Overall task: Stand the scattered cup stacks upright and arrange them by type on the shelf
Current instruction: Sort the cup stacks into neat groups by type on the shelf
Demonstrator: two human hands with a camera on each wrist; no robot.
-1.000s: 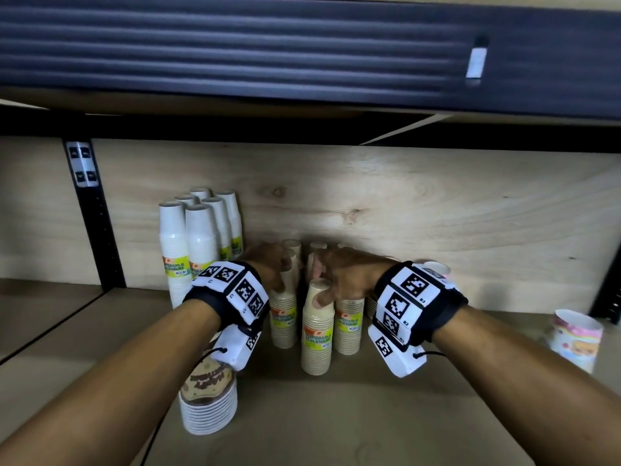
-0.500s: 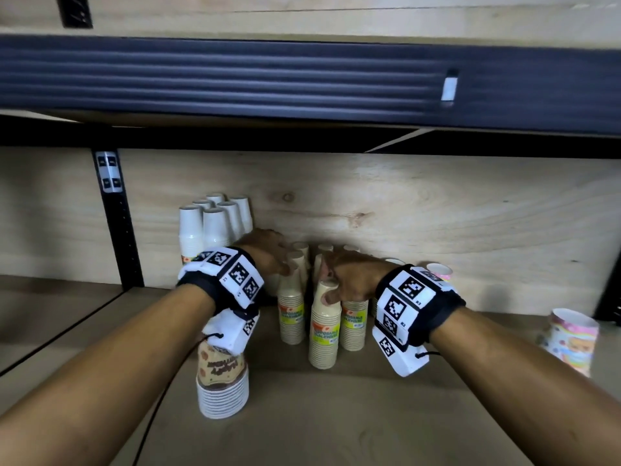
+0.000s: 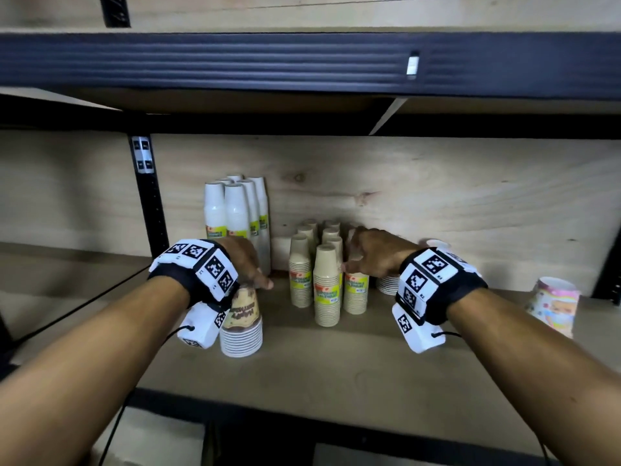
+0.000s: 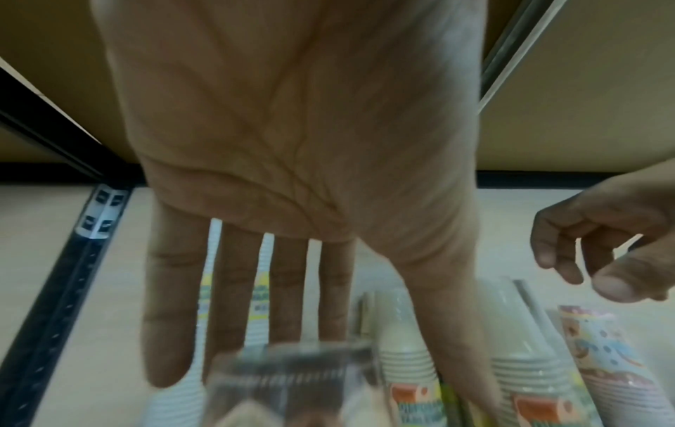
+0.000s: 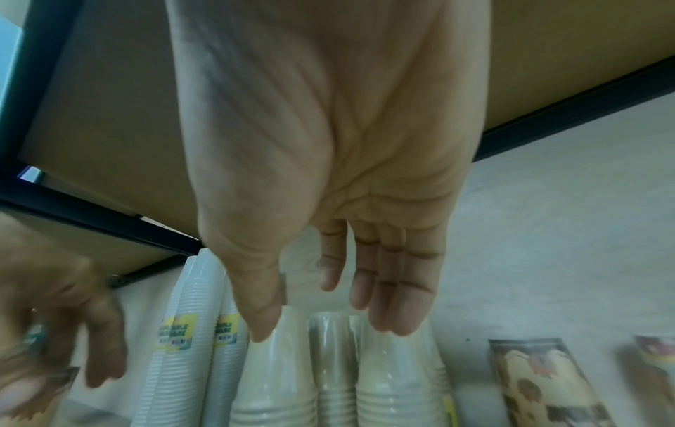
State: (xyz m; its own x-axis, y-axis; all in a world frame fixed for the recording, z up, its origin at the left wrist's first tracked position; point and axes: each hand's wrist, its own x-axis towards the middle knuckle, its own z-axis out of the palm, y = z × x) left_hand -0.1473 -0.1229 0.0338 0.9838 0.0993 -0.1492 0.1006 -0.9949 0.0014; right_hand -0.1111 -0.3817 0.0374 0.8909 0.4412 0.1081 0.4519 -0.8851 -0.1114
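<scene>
Nothing is held by the left hand (image 3: pixel 247 260), spread flat above the brown-printed cup stack (image 3: pixel 242 326) at seven o'clock on the shelf (image 3: pixel 369 358). The right hand (image 3: pixel 373 255) is kept loose and empty over the beige cup stacks (image 3: pixel 324 287) at centre, with the white cup stacks (image 3: pixel 235 210) seen at eleven o'clock.

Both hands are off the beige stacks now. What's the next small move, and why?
Probably close the left hand round the brown-printed stack beneath it. That stack stands alone at the front, apart from the white stacks and beige stacks grouped at the back, and the left fingers are straight and holding nothing.
</scene>
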